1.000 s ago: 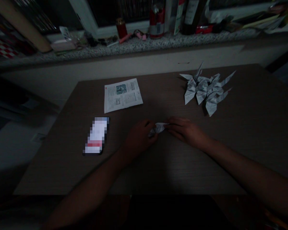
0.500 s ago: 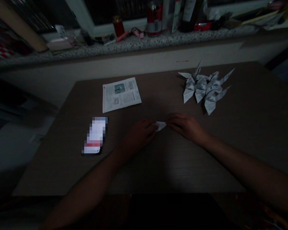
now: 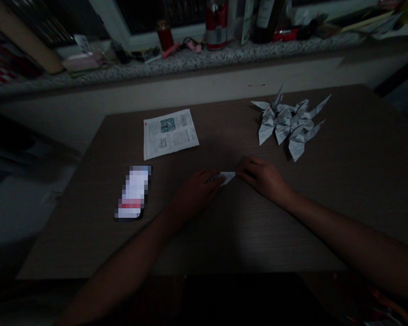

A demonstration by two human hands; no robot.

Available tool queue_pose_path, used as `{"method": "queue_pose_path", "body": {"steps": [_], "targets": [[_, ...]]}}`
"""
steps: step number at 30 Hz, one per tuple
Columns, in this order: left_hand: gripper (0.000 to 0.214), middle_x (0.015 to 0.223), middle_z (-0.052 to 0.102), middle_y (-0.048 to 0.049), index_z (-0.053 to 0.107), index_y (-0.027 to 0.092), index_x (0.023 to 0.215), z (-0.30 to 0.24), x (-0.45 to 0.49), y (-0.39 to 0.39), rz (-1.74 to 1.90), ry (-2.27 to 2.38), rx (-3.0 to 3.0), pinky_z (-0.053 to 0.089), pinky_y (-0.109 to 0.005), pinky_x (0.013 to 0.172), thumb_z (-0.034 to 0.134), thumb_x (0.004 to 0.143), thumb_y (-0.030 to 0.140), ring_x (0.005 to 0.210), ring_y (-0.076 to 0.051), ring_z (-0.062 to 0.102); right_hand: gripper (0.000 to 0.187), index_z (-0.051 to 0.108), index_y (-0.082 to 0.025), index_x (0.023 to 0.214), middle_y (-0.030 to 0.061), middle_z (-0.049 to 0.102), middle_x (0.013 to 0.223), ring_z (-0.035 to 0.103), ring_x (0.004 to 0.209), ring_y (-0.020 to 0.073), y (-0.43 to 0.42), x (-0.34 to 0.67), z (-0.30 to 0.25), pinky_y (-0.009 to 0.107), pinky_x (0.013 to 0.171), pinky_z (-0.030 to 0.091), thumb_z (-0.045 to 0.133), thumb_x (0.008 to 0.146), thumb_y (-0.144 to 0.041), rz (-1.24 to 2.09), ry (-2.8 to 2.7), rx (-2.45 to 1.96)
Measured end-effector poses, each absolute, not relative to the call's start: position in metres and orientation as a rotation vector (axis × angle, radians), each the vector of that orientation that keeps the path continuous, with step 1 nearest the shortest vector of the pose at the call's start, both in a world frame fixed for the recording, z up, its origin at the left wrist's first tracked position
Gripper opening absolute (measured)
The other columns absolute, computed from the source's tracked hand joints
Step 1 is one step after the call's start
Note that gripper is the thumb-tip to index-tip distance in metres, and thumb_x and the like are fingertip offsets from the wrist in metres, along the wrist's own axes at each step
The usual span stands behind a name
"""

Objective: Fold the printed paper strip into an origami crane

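Note:
A small piece of folded printed paper (image 3: 228, 177) lies at the middle of the table, held between both hands. My left hand (image 3: 199, 188) is closed on its left part, which the fingers largely cover. At its pointed right tip, the fingers of my right hand (image 3: 262, 175) pinch the paper. Several folded paper cranes (image 3: 289, 122) made of similar printed paper stand in a cluster at the far right, beyond my right hand.
A flat printed sheet (image 3: 171, 134) lies at the back left of the brown table (image 3: 221, 235). Nearer, a phone (image 3: 133, 194) has a lit, blurred screen. Along the back, a granite sill (image 3: 177, 62) carries a red can (image 3: 216, 25), a red jar (image 3: 165, 35) and other clutter.
My right hand's fingers have drawn up and bunched more at the paper's tip. Slightly more of the folded paper shows between the hands. The whole view has shifted a little.

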State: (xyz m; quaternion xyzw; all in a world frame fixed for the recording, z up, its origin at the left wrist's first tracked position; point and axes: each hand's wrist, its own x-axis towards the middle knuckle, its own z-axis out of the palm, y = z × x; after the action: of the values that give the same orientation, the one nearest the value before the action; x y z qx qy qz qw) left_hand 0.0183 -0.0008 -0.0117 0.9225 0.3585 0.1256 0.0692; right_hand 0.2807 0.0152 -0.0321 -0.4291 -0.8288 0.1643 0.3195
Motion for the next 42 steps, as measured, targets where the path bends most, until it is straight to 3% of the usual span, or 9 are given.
{"method": "queue_pose_path", "body": {"steps": [7, 11, 14, 18, 29, 33, 42], "targets": [[0.034, 0.142, 0.063, -0.0126, 0.064, 0.019, 0.137, -0.013, 0.018, 0.001, 0.388, 1.050, 2.805, 0.052, -0.045, 0.107, 0.051, 0.107, 0.025, 0.127, -0.027, 0.060, 0.011, 0.072, -0.019, 0.098, 0.0099, 0.069, 0.097, 0.069, 0.089, 0.0250, 0.015, 0.280, -0.034, 0.037, 0.080, 0.056, 0.062, 0.099, -0.023, 0.382, -2.181, -1.174], [0.034, 0.141, 0.064, -0.0121, 0.064, 0.021, 0.138, -0.015, 0.017, 0.001, 0.404, 1.061, 2.822, 0.054, -0.045, 0.104, 0.050, 0.108, 0.026, 0.125, -0.027, 0.062, 0.026, 0.071, -0.018, 0.122, 0.0150, 0.072, 0.119, 0.069, 0.110, 0.0299, 0.009, 0.279, -0.034, 0.044, 0.093, 0.057, 0.055, 0.104, -0.028, 0.237, -2.325, -1.107], [0.035, 0.140, 0.065, -0.0109, 0.062, 0.022, 0.141, -0.017, 0.017, 0.001, 0.436, 1.050, 2.848, 0.055, -0.044, 0.103, 0.049, 0.108, 0.027, 0.124, -0.026, 0.064, 0.044, 0.056, -0.017, 0.147, 0.0174, 0.059, 0.150, 0.059, 0.135, 0.0327, 0.001, 0.277, -0.035, 0.052, 0.111, 0.050, 0.052, 0.106, -0.032, 0.195, -2.521, -0.987], [0.033, 0.137, 0.068, -0.0107, 0.063, 0.018, 0.136, -0.016, 0.015, 0.001, 0.420, 1.029, 2.865, 0.055, -0.041, 0.104, 0.047, 0.109, 0.025, 0.123, -0.024, 0.065, 0.061, 0.039, -0.010, 0.159, 0.0207, 0.041, 0.164, 0.042, 0.151, 0.0323, -0.008, 0.275, -0.037, 0.056, 0.124, 0.036, 0.050, 0.107, -0.039, 0.232, -2.640, -0.974], [0.038, 0.146, 0.061, -0.0131, 0.060, 0.019, 0.142, -0.005, 0.008, -0.012, 0.255, 1.053, 2.851, 0.055, -0.045, 0.107, 0.053, 0.107, 0.030, 0.131, -0.029, 0.061, 0.068, 0.024, -0.016, 0.166, 0.0173, 0.032, 0.169, 0.032, 0.156, 0.0286, -0.012, 0.275, -0.034, 0.055, 0.126, 0.031, 0.048, 0.107, -0.040, 0.273, -2.655, -1.007], [0.043, 0.154, 0.054, -0.0151, 0.055, 0.019, 0.148, -0.004, 0.003, -0.016, 0.184, 1.069, 2.867, 0.051, -0.047, 0.112, 0.052, 0.107, 0.031, 0.139, -0.031, 0.055, 0.066, 0.027, -0.017, 0.165, 0.0167, 0.033, 0.169, 0.034, 0.155, 0.0285, -0.013, 0.274, -0.033, 0.055, 0.126, 0.032, 0.048, 0.107, -0.040, 0.275, -2.642, -1.026], [0.051, 0.164, 0.043, -0.0099, 0.042, 0.025, 0.158, -0.011, -0.004, -0.023, 0.157, 1.096, 2.877, 0.036, -0.048, 0.124, 0.048, 0.109, 0.033, 0.151, -0.027, 0.042, 0.066, 0.035, -0.010, 0.161, 0.0194, 0.037, 0.166, 0.035, 0.155, 0.0309, -0.019, 0.262, -0.027, 0.056, 0.128, 0.027, 0.047, 0.106, -0.044, 0.151, -2.639, -1.112]]}}
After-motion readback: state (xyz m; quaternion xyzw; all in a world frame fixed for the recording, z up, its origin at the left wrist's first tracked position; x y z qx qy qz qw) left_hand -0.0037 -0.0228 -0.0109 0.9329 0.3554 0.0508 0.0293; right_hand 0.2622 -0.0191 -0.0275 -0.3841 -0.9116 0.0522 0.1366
